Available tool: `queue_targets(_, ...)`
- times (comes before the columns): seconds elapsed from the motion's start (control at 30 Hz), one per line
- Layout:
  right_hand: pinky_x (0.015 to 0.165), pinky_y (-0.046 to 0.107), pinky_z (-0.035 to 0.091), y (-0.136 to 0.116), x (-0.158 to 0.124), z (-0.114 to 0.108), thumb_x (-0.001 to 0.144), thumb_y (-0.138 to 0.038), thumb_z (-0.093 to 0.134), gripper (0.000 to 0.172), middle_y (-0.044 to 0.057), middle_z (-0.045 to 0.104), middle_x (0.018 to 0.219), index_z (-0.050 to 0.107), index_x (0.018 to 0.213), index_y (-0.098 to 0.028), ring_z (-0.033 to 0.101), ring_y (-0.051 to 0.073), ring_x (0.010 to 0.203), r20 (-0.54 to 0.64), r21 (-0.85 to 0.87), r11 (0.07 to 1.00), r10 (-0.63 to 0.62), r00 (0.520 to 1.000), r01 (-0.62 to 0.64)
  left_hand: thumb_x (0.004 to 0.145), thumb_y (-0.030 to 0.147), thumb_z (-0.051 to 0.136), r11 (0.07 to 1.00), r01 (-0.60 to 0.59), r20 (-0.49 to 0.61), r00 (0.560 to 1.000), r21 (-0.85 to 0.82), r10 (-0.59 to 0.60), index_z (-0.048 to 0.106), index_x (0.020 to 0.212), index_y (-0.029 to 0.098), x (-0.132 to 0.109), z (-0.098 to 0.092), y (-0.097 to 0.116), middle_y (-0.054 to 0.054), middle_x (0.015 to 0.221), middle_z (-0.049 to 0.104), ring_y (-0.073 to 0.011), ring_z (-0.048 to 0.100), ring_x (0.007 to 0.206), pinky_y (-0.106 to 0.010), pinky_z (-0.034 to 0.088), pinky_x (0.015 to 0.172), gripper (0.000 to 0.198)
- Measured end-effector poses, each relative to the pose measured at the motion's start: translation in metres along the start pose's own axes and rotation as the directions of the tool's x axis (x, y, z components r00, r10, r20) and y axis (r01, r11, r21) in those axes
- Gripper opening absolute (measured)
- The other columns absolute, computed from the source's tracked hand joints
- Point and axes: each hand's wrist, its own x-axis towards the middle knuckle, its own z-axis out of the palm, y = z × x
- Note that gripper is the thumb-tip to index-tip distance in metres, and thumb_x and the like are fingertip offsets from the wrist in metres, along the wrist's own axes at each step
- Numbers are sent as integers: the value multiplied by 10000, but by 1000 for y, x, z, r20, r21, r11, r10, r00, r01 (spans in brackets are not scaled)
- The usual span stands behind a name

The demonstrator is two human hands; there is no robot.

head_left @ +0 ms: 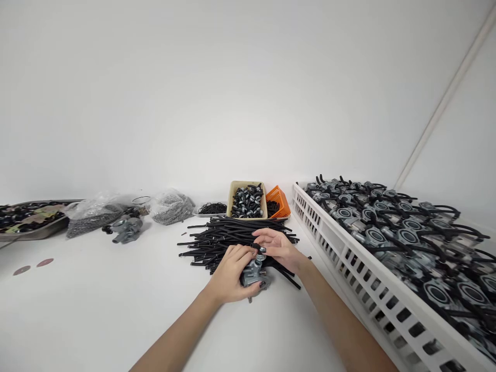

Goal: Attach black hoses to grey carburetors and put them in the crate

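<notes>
Running beneath everything, a smooth white tabletop meets a plain white wall well beyond the fingers. Farthest to the left of the fingers, a shallow metal tray is heaped with dark, shiny parts and yellowish pieces; on the bare surface nearer the person lie two flat reddish discs. Next come a clear plastic bag of small grey pieces, a loose grey metal casting and a second clear bag of grey pieces, all left of the fingers and farther back. Just beyond the left fingers, and partly under the hands, spreads a pile of slim black tubes; past it sit a low white dish of thin black loops and a cream plastic bin of black-and-silver fittings. The left hand is curled round a grey metal body with a black-and-silver top, thumb along its near side. The right hand, fingers loosely bent and partly spread, touches that top; whether it grips cannot be told. Beyond the right fingers tilts an orange plastic basket of black parts. To their right, a long white slotted crate brims with tubed grey castings, below a pale strip slanting up the wall.
</notes>
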Motion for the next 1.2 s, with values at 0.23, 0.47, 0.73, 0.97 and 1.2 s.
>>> queue_targets(0.23, 810, 256, 465, -2, -2, -4, 709, -166, 810, 464, 23, 674, 935, 647, 1141, -202, 629, 128, 859, 118, -5, 999, 40, 992, -39, 740, 355, 634, 1000, -8, 0, 1000, 5, 8, 567, 1023, 170, 1, -1, 2, -95, 988, 630, -231, 530, 868, -391, 407, 794, 344)
queue_targets(0.47, 897, 277, 434, -6, -4, -6, 652, -174, 855, 447, 42, 665, 986, 656, 1052, -169, 603, 146, 966, 126, -77, 991, 118, 985, -108, 739, 344, 640, 1000, 8, -6, 1000, -7, -8, 551, 1002, 187, 1, 0, 4, -83, 1002, 626, -229, 531, 874, -383, 405, 795, 320)
queue_targets(0.73, 901, 287, 461, 0, -2, -10, 625, -188, 875, 434, 43, 705, 976, 697, 1020, -181, 635, 153, 960, 126, -95, 991, 102, 987, -90, 674, 329, 669, 991, 119, -38, 992, -59, -121, 482, 988, 196, 0, 3, 7, -69, 952, 619, -236, 548, 865, -389, 426, 802, 389)
queue_targets(0.97, 834, 287, 492, -7, -3, -5, 724, -299, 812, 348, 80, 721, 978, 726, 1030, -158, 649, 166, 906, 202, -186, 976, 151, 968, -113, 644, 305, 665, 974, 215, -16, 976, -71, -217, 450, 1004, 203, 1, 1, 11, -70, 990, 586, -248, 554, 927, -407, 460, 858, 432)
queue_targets(1.2, 819, 283, 504, -6, -2, -7, 695, -337, 825, 359, 73, 722, 943, 742, 985, -142, 653, 173, 877, 189, -254, 959, 172, 967, -121, 688, 330, 633, 992, 111, 47, 993, -52, -108, 451, 1051, 204, 4, -3, 8, -72, 1018, 627, -264, 601, 995, -435, 429, 971, 425)
